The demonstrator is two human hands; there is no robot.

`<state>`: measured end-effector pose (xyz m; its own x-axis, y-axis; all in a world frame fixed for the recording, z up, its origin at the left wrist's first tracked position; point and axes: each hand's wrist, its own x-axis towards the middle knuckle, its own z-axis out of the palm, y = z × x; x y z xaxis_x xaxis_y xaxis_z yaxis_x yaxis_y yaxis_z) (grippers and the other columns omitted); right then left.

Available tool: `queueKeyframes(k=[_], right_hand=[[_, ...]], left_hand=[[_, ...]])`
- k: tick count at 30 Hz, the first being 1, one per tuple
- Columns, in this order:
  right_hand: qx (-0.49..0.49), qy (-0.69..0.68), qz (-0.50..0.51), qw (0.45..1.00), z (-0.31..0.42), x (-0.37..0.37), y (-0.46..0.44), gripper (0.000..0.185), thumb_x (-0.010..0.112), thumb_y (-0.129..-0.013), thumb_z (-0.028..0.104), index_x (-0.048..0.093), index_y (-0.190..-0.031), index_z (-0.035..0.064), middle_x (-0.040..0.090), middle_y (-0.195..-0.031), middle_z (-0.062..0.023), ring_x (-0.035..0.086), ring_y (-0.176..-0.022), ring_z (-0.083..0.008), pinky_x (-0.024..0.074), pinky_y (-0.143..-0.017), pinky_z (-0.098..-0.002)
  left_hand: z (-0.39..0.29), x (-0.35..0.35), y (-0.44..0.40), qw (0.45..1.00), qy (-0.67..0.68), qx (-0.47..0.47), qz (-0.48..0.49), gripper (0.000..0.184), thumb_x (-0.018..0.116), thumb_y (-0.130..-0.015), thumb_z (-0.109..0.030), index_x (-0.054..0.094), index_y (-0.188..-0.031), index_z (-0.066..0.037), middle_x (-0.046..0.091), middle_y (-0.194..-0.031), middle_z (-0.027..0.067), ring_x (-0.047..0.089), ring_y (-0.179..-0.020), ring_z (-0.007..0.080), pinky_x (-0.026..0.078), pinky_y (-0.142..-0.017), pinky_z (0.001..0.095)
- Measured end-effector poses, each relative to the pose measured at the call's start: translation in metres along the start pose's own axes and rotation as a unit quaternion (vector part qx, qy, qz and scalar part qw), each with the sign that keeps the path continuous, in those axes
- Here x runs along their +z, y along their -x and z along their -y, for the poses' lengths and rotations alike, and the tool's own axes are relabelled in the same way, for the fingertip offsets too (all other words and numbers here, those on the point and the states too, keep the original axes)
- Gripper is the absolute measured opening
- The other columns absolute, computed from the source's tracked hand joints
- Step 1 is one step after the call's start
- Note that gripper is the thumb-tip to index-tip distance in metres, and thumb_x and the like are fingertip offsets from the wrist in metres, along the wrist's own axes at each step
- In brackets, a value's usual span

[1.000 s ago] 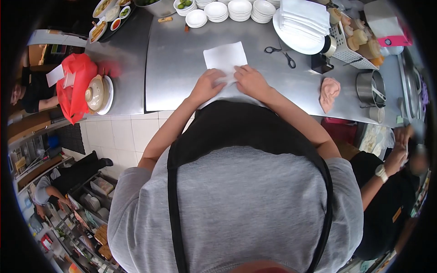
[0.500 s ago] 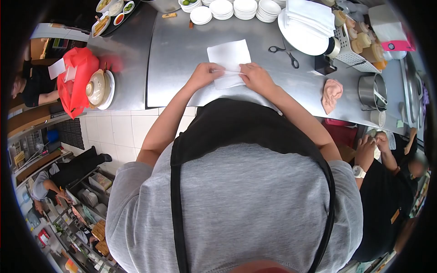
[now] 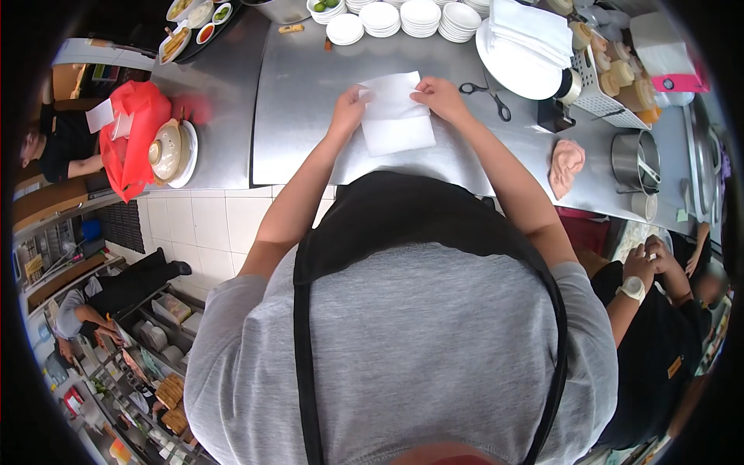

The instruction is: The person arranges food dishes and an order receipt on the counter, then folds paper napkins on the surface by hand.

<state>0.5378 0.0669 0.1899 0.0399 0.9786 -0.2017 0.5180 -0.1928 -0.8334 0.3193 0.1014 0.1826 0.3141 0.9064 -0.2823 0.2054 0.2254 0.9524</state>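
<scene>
A white sheet (image 3: pixel 397 124) with a crease across it lies on the steel counter in front of my body. My left hand (image 3: pixel 351 110) pinches its upper part at the left edge. At the right edge, my right hand (image 3: pixel 436 97) grips the same upper part between thumb and fingers. The lower part of the sheet lies flat toward me. Black scissors (image 3: pixel 488 99) rest to the right of my right hand. Beyond them is a stack of folded white napkins (image 3: pixel 531 35) on a white plate (image 3: pixel 518 76).
Stacked white dishes (image 3: pixel 380 19) line the counter's far side. A pink cloth (image 3: pixel 566 167) and a metal pot (image 3: pixel 635 160) are at right. A red bag (image 3: pixel 133 139) and a lidded clay pot (image 3: pixel 169 151) stand left. Co-workers (image 3: pixel 647 341) are at right and left.
Both hands have moved up the sheet, from its crease to its upper part. The lower part now lies more open toward me. At right, a co-worker's hands have shifted.
</scene>
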Motion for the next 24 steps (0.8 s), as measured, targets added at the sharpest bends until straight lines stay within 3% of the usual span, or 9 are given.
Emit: queueKeyframes(k=[8,11,14,16,19,20,22,24], right_hand=[[-0.042,0.016,0.062,0.997,0.001,-0.014,0.008,0.028,0.065,-0.072,0.025,0.059,-0.092,0.0061,0.062,-0.084,-0.0094,0.058,-0.076,-0.0212,0.0447,-0.068,-0.0311],[0.011,-0.070,0.068,0.995,0.012,-0.019,0.018,0.030,0.065,-0.077,0.031,0.060,-0.092,0.0056,0.062,-0.078,-0.0058,0.054,-0.069,-0.0136,0.0424,-0.063,-0.0256],[0.018,-0.108,0.080,0.991,0.019,-0.025,0.030,0.035,0.064,-0.078,0.035,0.060,-0.094,0.0042,0.062,-0.075,-0.0054,0.053,-0.066,-0.0121,0.0415,-0.061,-0.0251],[0.034,-0.118,0.091,0.988,0.010,-0.028,0.032,0.036,0.064,-0.079,0.037,0.062,-0.089,0.0020,0.062,-0.074,-0.0056,0.053,-0.067,-0.0120,0.0411,-0.059,-0.0252],[0.034,-0.082,0.077,0.993,-0.002,-0.028,0.035,0.031,0.063,-0.079,0.034,0.064,-0.082,0.0029,0.062,-0.073,-0.0069,0.053,-0.065,-0.0128,0.0418,-0.060,-0.0258],[0.014,-0.051,0.028,0.998,-0.003,-0.028,0.039,0.029,0.063,-0.078,0.032,0.065,-0.079,0.0034,0.062,-0.072,-0.0083,0.054,-0.064,-0.0153,0.0429,-0.061,-0.0273],[-0.005,-0.020,-0.024,1.000,0.001,-0.023,0.049,0.027,0.063,-0.078,0.031,0.065,-0.076,0.0040,0.062,-0.071,-0.0097,0.055,-0.062,-0.0177,0.0440,-0.062,-0.0288],[-0.126,0.071,-0.098,0.985,0.006,-0.011,0.056,0.024,0.065,-0.074,0.029,0.065,-0.084,0.0067,0.061,-0.079,-0.0109,0.058,-0.072,-0.0222,0.0458,-0.068,-0.0329]], left_hand=[[0.011,-0.002,-0.006,0.998,-0.056,0.007,-0.023,0.018,0.056,-0.086,-0.015,0.057,-0.097,-0.002,0.057,-0.076,0.0026,0.054,-0.069,0.0101,0.042,-0.062,0.0226],[0.021,-0.004,-0.012,1.000,0.008,0.000,-0.015,0.017,0.057,-0.086,-0.015,0.057,-0.096,-0.001,0.058,-0.075,0.0028,0.054,-0.068,0.0097,0.043,-0.062,0.0232],[0.019,-0.007,-0.007,0.999,0.027,0.021,0.020,0.022,0.054,-0.088,-0.020,0.056,-0.095,0.001,0.059,-0.076,0.0042,0.056,-0.069,0.0107,0.044,-0.062,0.0236],[0.011,-0.007,-0.002,0.997,0.064,-0.021,0.026,0.028,0.048,-0.091,-0.026,0.057,-0.092,0.001,0.062,-0.083,0.0072,0.057,-0.075,0.0119,0.045,-0.067,0.0246],[-0.010,-0.006,0.014,0.985,0.151,-0.034,0.069,0.032,0.050,-0.089,-0.027,0.064,-0.089,0.002,0.062,-0.077,0.0054,0.053,-0.072,0.0104,0.041,-0.066,0.0253],[-0.007,-0.006,0.016,0.985,0.151,-0.035,0.071,0.032,0.050,-0.089,-0.027,0.064,-0.089,0.002,0.062,-0.077,0.0054,0.053,-0.072,0.0104,0.041,-0.066,0.0253],[-0.003,-0.007,0.019,0.995,0.009,0.087,0.050,0.033,0.045,-0.093,-0.027,0.062,-0.090,0.001,0.064,-0.091,0.0092,0.057,-0.084,0.0120,0.044,-0.077,0.0256],[-0.006,-0.006,0.030,0.993,-0.059,0.090,0.036,0.029,0.047,-0.092,-0.024,0.062,-0.093,0.001,0.064,-0.091,0.0084,0.057,-0.084,0.0119,0.044,-0.077,0.0256]])
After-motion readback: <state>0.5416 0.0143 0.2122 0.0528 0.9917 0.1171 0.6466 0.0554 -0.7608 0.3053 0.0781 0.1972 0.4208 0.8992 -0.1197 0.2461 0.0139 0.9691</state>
